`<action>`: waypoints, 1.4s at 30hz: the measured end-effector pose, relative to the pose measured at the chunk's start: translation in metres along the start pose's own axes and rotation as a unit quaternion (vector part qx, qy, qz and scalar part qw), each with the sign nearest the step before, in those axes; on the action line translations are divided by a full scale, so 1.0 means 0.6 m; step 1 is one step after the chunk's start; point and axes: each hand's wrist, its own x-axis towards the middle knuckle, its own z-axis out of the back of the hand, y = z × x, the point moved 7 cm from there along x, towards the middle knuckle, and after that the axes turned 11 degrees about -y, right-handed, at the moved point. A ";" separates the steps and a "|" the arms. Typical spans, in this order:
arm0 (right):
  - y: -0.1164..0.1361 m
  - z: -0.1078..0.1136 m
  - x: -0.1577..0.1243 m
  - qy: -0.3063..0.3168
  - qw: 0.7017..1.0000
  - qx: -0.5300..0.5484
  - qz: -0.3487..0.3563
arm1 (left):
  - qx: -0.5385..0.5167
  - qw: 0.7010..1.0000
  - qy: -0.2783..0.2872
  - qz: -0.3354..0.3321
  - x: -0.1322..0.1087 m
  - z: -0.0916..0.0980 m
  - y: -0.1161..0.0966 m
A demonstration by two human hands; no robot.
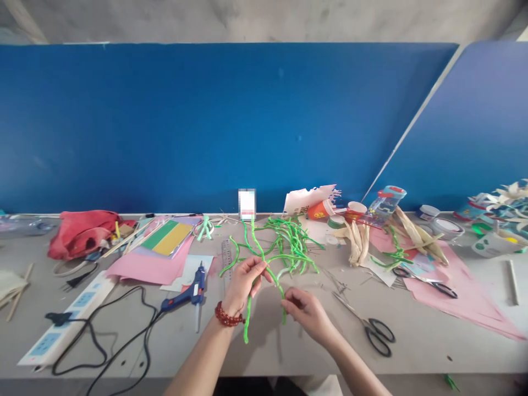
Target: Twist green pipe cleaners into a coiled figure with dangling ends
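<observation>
We look down on a grey worktable [181,346] backed by a blue partition [206,121]. At its centre, our left hand [243,283], with a red bead bracelet [228,314] at the wrist, is curled closed around a twisted green strand [264,258], which rises above the fingers and hangs below them. Our right hand [307,313] is half closed just beside it, its fingertips [289,297] gathered at a lower stretch of the green; from this angle, we cannot tell whether they pinch it or only touch it.

Beyond our hands, a loose heap of similar green strands [289,242] remains on the table. Further right, pale dried husks [357,242] lie on pink paper [462,302], and a small tangle of green [396,256] lies among them, so some of the strands are already away from the heap. A blue hot glue gun [193,291] lies left of our hands, and black-handled scissors [379,336] lie to the right.
</observation>
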 end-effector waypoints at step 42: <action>-0.050 0.115 -0.020 -0.158 0.972 0.132 -0.116 | 0.117 0.970 0.207 0.047 -0.026 -0.010 0.018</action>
